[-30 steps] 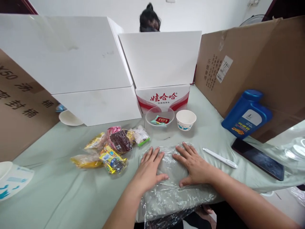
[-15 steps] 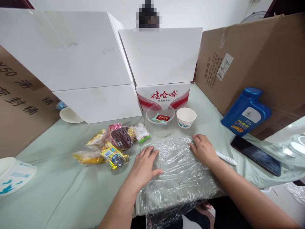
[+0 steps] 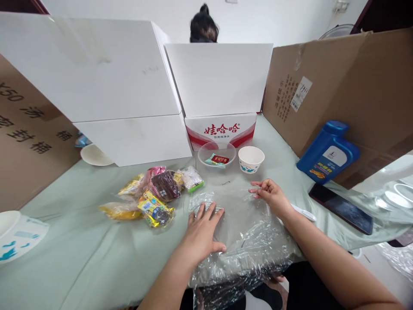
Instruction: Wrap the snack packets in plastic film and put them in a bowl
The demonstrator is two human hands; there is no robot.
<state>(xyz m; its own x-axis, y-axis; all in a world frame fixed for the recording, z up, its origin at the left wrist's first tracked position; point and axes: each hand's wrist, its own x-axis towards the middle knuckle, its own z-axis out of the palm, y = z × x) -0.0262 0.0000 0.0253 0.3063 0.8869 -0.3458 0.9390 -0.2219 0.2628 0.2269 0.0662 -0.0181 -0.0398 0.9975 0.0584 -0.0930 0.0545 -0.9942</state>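
Observation:
A clear, crinkled plastic sheet (image 3: 248, 234) lies on the cloth-covered table in front of me, its near part hanging over the edge. My left hand (image 3: 202, 230) rests flat on its left side with the fingers spread. At the far right corner, my right hand (image 3: 272, 199) pinches the sheet's edge between thumb and fingers, lifting it slightly. A slim white object (image 3: 303, 212) is partly hidden behind my right forearm. Left of the sheet sit several wrapped snacks, among them a brown packet (image 3: 165, 187) and a yellow packet (image 3: 156, 210).
Beyond the sheet stand a clear bowl (image 3: 230, 158) holding a small packet and a white paper bowl (image 3: 251, 162). A blue bottle (image 3: 327, 153) and a phone (image 3: 342, 209) are on the right. White boxes (image 3: 219, 79) and a cardboard box (image 3: 322, 86) border the table; a person's head shows behind.
My right hand has gone from lying flat to pinching the sheet's far right corner. My left hand has shifted slightly right and nearer, its fingers spreading wider. The sheet looks smoother in the middle.

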